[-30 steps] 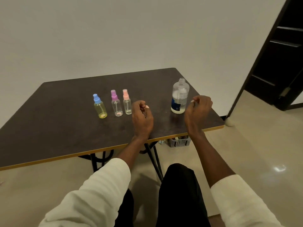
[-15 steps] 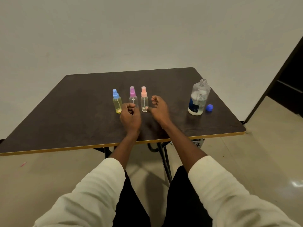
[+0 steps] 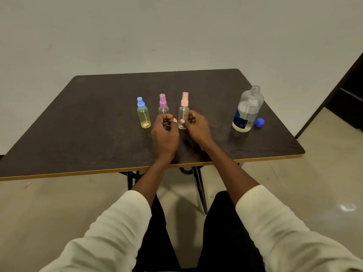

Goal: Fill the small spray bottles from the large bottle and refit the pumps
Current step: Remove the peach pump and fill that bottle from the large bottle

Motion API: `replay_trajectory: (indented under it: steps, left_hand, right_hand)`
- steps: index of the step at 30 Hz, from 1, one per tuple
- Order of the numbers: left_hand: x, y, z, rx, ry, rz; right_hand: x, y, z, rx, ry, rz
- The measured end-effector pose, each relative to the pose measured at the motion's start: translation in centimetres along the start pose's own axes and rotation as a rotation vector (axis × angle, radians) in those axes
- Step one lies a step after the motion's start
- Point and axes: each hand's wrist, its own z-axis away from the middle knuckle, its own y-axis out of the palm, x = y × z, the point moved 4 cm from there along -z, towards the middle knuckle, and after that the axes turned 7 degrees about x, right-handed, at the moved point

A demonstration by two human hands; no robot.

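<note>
Three small spray bottles stand in a row on the dark table: a yellowish one with a blue pump, a clear one with a purple pump, and a clear one with a pink pump. My right hand grips the lower part of the pink-pump bottle between thumb and fingers. My left hand hovers with curled fingers in front of the purple-pump bottle, hiding its base, and seems to hold nothing. The large clear bottle stands uncapped at the right, partly filled. Its blue cap lies beside it.
The table's yellow front edge runs just beyond my knees. A dark doorway stands at the right. Black table legs show beneath, above a pale tiled floor.
My right hand left the large bottle, where the blue cap now lies, and came left to take the pink-pump bottle. My left hand stayed curled near the purple-pump bottle. The view shifted left.
</note>
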Motion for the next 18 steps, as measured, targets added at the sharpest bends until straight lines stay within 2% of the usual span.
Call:
replay_trajectory:
  steps: [5,9,12,15,18]
  left_hand:
    - [0.3,1.0,0.3,0.145,0.014,0.02]
    - [-0.4,2.9,-0.6,0.329,-0.108,0.232]
    - [-0.8,4.1,-1.6,0.427,-0.13,0.296]
    - [-0.7,4.4,-2.0,0.407,-0.15,0.32]
    - [-0.3,4.3,-2.0,0.311,-0.181,0.364]
  right_hand:
    - [-0.4,-2.2,2.3,0.09,0.078,-0.105]
    - [-0.4,-2.9,3.4,0.141,0.075,-0.146]
    - [-0.5,-2.7,3.5,0.142,0.062,-0.073]
    - [-0.5,-2.7,3.5,0.129,0.06,-0.091]
    - [-0.3,-2.8,3.6,0.117,0.042,-0.14]
